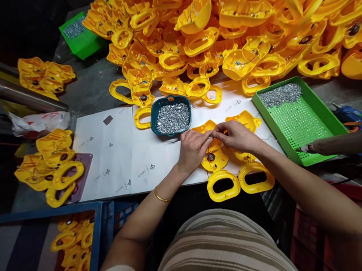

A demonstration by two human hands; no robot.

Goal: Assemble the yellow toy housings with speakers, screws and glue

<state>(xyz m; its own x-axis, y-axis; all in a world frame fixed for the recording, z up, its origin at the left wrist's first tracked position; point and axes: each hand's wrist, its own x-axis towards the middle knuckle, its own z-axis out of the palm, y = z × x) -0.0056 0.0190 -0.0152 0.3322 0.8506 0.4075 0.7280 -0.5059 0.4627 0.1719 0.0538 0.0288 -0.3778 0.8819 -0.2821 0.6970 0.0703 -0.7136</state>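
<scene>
My left hand and my right hand meet fingertip to fingertip over a yellow plastic shell with a ring handle and a round dark part inside. Both sets of fingers are pinched together; whatever small piece sits between them is too small to make out. A second yellow shell with a ring handle lies beside it, partly under my right hand. Just beyond my left hand stands a dark teal tub holding many small shiny metal screws.
A large heap of yellow shells fills the back. At right is a green perforated tray with metal pieces, near a metal tool shaft. Shells lie at left, above a blue crate. White sheeting covers the worktop.
</scene>
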